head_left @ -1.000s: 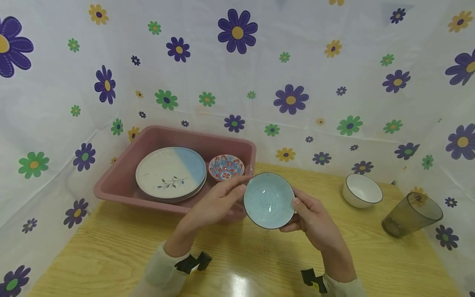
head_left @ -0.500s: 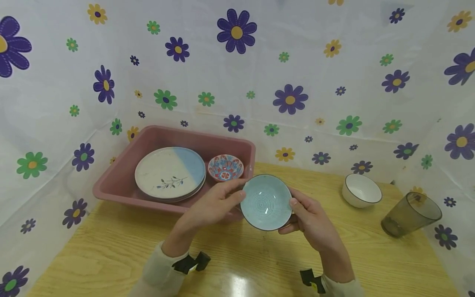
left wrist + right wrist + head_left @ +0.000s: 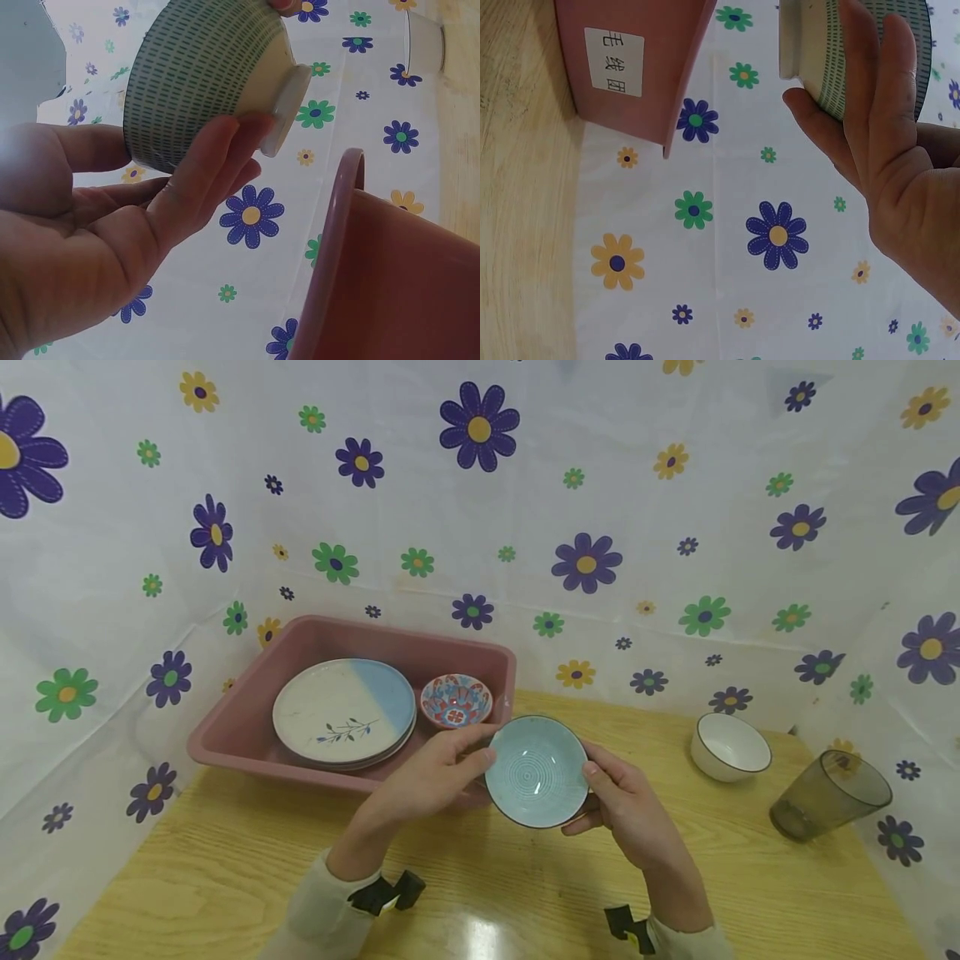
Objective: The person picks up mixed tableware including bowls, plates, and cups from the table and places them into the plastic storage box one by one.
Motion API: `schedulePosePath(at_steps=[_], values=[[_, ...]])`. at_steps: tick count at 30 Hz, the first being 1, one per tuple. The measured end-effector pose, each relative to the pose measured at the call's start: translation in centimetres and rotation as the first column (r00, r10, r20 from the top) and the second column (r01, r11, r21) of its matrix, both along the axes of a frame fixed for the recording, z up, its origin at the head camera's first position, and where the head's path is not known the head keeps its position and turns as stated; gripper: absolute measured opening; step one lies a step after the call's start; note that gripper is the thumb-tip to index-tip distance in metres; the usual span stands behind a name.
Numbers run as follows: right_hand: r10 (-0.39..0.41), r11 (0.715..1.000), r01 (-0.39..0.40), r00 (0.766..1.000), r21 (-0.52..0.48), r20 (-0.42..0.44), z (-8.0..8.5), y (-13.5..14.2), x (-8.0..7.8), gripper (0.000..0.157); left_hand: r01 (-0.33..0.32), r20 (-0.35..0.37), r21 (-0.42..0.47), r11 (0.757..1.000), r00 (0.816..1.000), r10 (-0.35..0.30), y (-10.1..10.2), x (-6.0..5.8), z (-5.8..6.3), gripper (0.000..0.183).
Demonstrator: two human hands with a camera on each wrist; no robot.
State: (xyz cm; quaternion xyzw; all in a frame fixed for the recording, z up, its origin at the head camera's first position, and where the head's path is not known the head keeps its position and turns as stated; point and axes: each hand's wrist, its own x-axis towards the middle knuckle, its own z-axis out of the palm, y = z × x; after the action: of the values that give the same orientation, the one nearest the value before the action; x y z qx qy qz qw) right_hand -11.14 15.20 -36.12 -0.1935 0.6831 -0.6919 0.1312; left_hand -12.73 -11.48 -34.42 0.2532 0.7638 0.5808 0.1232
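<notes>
A light blue-green bowl point(image 3: 536, 770) with a ringed inside is held up above the table, tilted toward the head camera. Its outside, patterned with small green dashes, shows in the left wrist view on the bowl point(image 3: 199, 82). My left hand point(image 3: 429, 777) holds its left side, thumb at the rim and fingers beneath near the foot. On the right side my right hand point(image 3: 633, 802) grips it, thumb over the rim and fingers spread along the underside, as the right wrist view shows of that hand point(image 3: 900, 142).
Behind my left hand stands a pink tub point(image 3: 247, 727) holding stacked plates point(image 3: 341, 706) and a red-and-blue patterned bowl point(image 3: 456, 700). To the right on the wooden table point(image 3: 480, 877) are a white bowl point(image 3: 731, 746) and a tilted smoky glass point(image 3: 831, 793). A flowered sheet point(image 3: 480, 510) hangs behind.
Both hands have shifted the blue-green bowl slightly left and down. The left thumb now lies over the rim's left edge. Other things stay in place.
</notes>
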Motion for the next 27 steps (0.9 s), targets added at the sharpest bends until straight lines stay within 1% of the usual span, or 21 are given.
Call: schedulePosePath(at_steps=[5,10,14,20,27], values=[[-0.022,0.999,0.022,1.000,0.029,0.006,0.08,-0.13,0.09,0.049,-0.007,-0.002,-0.014,1.000,1.000,0.007,0.05,0.05,0.01,0.047],[-0.046,0.996,0.047,0.999,0.073,-0.008,0.15,-0.23,0.12,0.048,-0.011,-0.003,-0.034,0.999,1.000,0.011,0.02,0.04,-0.03,0.047],[-0.059,0.993,0.061,0.998,0.099,-0.017,0.20,-0.28,0.16,0.047,-0.003,-0.005,-0.036,0.999,1.000,0.002,0.04,-0.04,-0.09,0.046],[-0.075,0.989,0.077,0.997,0.127,-0.018,0.28,-0.42,0.14,0.046,0.000,-0.010,-0.028,1.000,1.000,0.000,0.09,-0.19,-0.23,0.047],[-0.086,0.982,0.092,0.995,0.163,-0.045,0.37,-0.71,0.03,0.045,-0.025,-0.009,0.001,1.000,1.000,0.025,0.13,-0.40,-0.51,0.045]])
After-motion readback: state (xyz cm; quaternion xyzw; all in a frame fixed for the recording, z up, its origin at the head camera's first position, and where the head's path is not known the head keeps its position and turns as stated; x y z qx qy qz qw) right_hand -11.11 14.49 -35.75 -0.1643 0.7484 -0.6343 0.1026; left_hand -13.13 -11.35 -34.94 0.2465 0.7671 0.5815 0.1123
